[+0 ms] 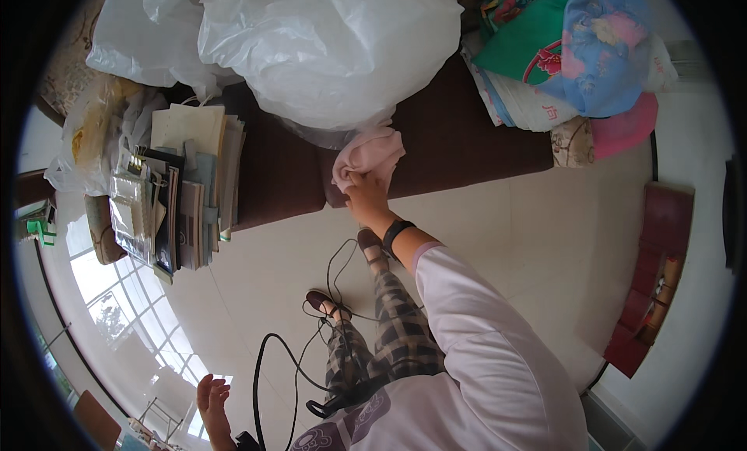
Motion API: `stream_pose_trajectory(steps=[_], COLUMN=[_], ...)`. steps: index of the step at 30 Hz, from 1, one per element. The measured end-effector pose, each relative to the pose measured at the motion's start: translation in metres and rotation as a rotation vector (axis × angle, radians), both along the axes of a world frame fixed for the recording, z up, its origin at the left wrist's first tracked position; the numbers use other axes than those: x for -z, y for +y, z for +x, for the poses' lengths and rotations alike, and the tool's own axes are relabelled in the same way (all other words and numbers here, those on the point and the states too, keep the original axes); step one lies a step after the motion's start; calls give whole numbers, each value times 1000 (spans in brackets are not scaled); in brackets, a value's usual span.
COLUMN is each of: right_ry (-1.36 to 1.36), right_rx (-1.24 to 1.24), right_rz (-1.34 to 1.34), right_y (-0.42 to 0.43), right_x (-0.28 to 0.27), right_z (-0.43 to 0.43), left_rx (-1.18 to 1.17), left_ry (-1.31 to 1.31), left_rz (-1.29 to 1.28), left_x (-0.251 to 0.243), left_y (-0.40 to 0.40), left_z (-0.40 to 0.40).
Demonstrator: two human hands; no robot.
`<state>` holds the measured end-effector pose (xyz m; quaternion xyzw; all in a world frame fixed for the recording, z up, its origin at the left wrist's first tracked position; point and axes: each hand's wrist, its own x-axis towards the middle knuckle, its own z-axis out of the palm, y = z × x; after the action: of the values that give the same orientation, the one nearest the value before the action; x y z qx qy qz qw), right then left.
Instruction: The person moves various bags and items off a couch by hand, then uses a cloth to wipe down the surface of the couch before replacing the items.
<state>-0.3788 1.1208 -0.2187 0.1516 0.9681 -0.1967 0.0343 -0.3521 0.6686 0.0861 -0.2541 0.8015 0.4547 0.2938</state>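
Note:
My right hand [366,197] reaches forward and grips the near edge of a crumpled pink cloth [373,153]. The cloth lies at the front edge of a dark brown cushioned seat [467,136], just below a big white plastic bag [338,54]. At the lower left my left hand [213,401] hangs over the floor, fingers loosely curled and apart, holding nothing.
Books and folders [192,200] are stacked on the seat's left, beside a clear plastic bag [87,136]. Folded colourful fabrics [583,60] lie at the right end. Black cables [297,363] loop near my feet. Dark red boxes [648,264] stand by the right wall.

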Motion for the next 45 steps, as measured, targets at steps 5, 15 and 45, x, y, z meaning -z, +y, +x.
stream_pose_trajectory(steps=[5, 15, 45], right_ry=[-162, 245, -49], right_rx=[320, 564, 39], right_rz=[28, -381, 35], right_y=[115, 135, 221], right_x=[10, 2, -5], right_z=[58, 71, -103], left_rx=[-51, 92, -104], left_ry=[27, 103, 95], left_rz=[38, 93, -51], left_x=[27, -12, 16], left_y=[-9, 58, 150], left_z=[-4, -66, -34])
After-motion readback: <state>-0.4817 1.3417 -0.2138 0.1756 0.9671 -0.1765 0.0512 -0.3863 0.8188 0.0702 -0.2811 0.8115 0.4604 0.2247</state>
